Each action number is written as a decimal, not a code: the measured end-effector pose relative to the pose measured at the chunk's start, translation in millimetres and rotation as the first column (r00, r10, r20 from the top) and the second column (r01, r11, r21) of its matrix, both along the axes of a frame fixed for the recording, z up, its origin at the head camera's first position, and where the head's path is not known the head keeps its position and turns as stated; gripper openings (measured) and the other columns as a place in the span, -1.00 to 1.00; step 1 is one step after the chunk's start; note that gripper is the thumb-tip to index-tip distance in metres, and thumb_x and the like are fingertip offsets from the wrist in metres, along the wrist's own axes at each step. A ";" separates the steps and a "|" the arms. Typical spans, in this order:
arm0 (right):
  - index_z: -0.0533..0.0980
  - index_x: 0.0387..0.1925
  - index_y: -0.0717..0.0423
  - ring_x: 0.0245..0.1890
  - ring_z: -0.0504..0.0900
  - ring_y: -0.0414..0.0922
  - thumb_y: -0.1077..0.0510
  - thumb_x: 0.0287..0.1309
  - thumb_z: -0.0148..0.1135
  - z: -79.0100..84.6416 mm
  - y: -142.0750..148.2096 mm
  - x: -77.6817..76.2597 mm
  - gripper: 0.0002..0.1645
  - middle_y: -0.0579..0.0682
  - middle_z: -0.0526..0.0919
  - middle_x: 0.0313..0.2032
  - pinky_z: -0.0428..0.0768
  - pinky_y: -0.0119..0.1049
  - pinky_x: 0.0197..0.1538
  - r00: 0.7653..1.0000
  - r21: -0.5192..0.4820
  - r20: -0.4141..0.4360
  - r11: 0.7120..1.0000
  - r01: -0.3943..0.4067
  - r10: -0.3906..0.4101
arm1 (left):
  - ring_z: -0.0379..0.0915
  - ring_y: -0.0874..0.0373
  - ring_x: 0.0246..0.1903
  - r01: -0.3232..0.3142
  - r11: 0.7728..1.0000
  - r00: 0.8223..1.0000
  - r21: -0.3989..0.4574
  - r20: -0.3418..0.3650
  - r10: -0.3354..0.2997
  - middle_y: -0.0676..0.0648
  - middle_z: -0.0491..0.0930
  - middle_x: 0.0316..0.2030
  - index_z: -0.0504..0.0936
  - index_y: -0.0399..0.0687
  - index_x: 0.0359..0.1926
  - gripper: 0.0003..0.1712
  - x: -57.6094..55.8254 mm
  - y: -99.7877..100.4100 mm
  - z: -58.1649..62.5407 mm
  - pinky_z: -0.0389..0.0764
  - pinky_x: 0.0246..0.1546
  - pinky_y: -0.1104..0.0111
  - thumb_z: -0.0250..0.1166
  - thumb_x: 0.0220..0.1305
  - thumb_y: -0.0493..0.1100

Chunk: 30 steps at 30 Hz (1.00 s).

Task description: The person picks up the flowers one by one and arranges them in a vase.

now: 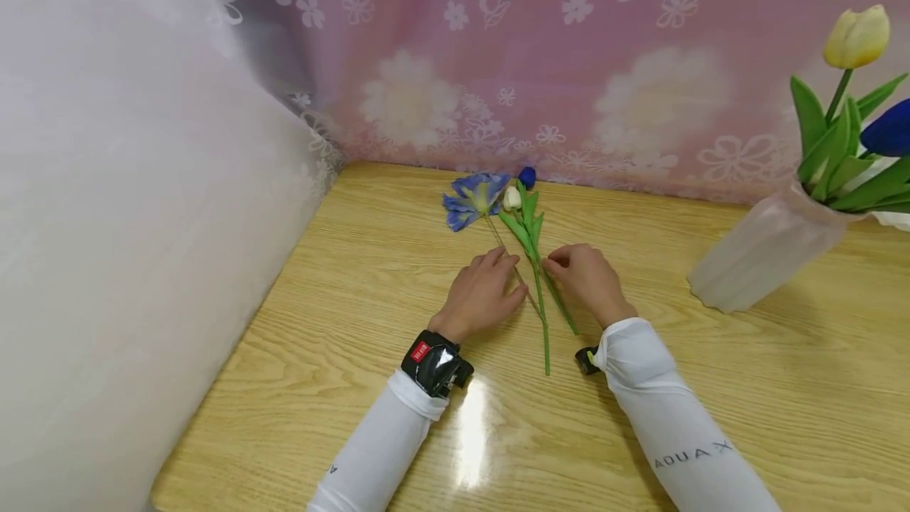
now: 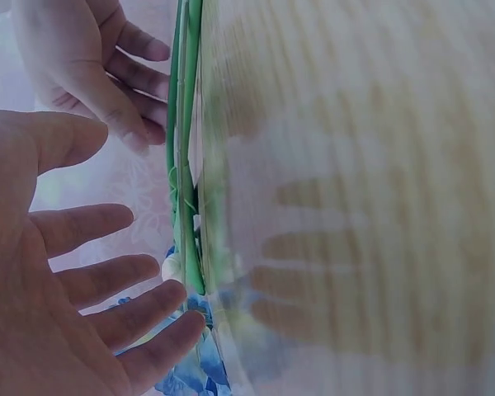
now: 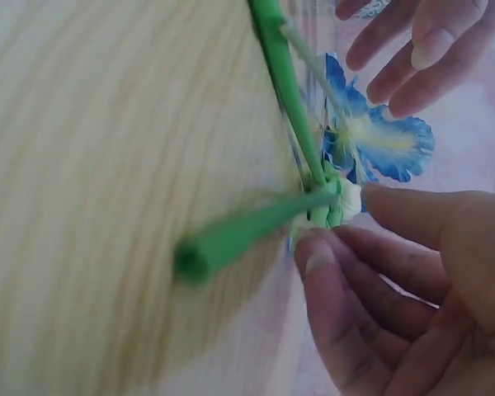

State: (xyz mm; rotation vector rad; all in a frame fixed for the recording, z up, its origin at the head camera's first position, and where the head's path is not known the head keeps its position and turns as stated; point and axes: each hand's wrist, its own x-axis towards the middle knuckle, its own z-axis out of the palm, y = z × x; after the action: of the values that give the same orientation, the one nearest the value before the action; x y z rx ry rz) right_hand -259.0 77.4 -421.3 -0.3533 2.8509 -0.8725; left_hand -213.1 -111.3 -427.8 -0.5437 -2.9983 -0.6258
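Note:
On the wooden table lie a blue artificial flower with ruffled petals (image 1: 475,200), a white tulip (image 1: 512,197) and a blue tulip (image 1: 527,177), blooms toward the back wall. Their stems cross in front of the blooms. My left hand (image 1: 483,291) hovers by the thin stem of the ruffled flower; its fingers are spread in the left wrist view. On the other side, my right hand (image 1: 588,279) has bent fingertips close beside a tulip's green stem (image 1: 562,306). A gap shows between thumb and forefinger in the right wrist view; contact with the stem is unclear.
A pale vase (image 1: 768,251) stands at the right, holding a cream-yellow tulip (image 1: 856,36), another blue tulip (image 1: 890,131) and green leaves. Pink floral cloth (image 1: 519,62) hangs behind the table (image 1: 341,283), and white cloth (image 1: 142,204) hangs along its left side.

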 end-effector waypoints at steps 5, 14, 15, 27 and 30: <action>0.66 -0.06 0.14 -0.12 0.62 0.09 -0.02 0.33 0.13 -2.6 -5.4 -2.4 -0.63 0.12 0.66 -0.06 0.57 0.03 -0.19 0.999 0.028 0.028 0.999 0.024 -0.025 | 0.26 -0.10 0.24 -0.003 1.000 1.000 0.003 -0.007 0.003 -0.16 0.28 0.32 0.42 -0.03 0.29 -0.46 0.9 -1.4 -0.2 0.41 0.10 0.06 0.08 0.39 0.07; 0.67 -0.09 0.15 -0.12 0.60 0.06 0.04 0.34 0.14 -6.0 -3.4 -4.3 -0.68 0.14 0.65 -0.07 0.54 -0.01 -0.17 0.997 -0.014 0.068 0.999 0.045 -0.044 | 0.29 -0.11 0.22 -0.003 1.000 1.000 0.006 -0.024 0.003 -0.18 0.29 0.30 0.44 -0.04 0.27 -0.47 2.2 -4.7 0.3 0.43 0.07 0.05 0.09 0.39 0.08; 0.67 -0.09 0.15 -0.14 0.60 0.05 0.04 0.34 0.14 -6.2 -2.9 -4.6 -0.68 0.14 0.65 -0.07 0.54 -0.03 -0.18 0.996 -0.020 0.073 0.999 0.045 -0.043 | 0.29 -0.11 0.22 -0.003 1.000 1.000 0.006 -0.021 0.003 -0.18 0.29 0.31 0.44 -0.04 0.28 -0.47 2.2 -5.1 0.2 0.43 0.08 0.05 0.08 0.39 0.08; 0.64 -0.06 0.14 -0.48 0.60 -0.16 0.03 0.35 0.10 1.6 3.0 -0.7 -0.66 0.03 0.70 -0.31 0.51 -0.25 -0.42 0.991 -0.057 0.107 0.994 0.092 -0.086 | 0.28 -0.10 0.22 -0.008 1.000 1.000 0.011 -0.010 0.008 -0.16 0.28 0.31 0.44 -0.04 0.28 -0.48 2.8 -1.0 3.1 0.42 0.08 0.06 0.08 0.38 0.06; 0.64 -0.04 0.14 -0.44 0.61 -0.14 0.01 0.35 0.09 3.8 5.5 0.8 -0.65 0.06 0.70 -0.25 0.52 -0.22 -0.39 0.990 -0.058 0.104 0.993 0.099 -0.093 | 0.27 -0.10 0.23 -0.009 1.000 1.000 0.009 -0.007 0.010 -0.16 0.28 0.32 0.43 -0.03 0.29 -0.47 3.2 0.6 4.6 0.41 0.09 0.07 0.09 0.38 0.06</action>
State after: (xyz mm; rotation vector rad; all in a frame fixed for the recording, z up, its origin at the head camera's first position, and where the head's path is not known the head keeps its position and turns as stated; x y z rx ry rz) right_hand -258.2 82.9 -417.4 -0.1742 2.7718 -0.9699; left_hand -209.8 -110.6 -423.2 -0.5297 -2.9881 -0.6350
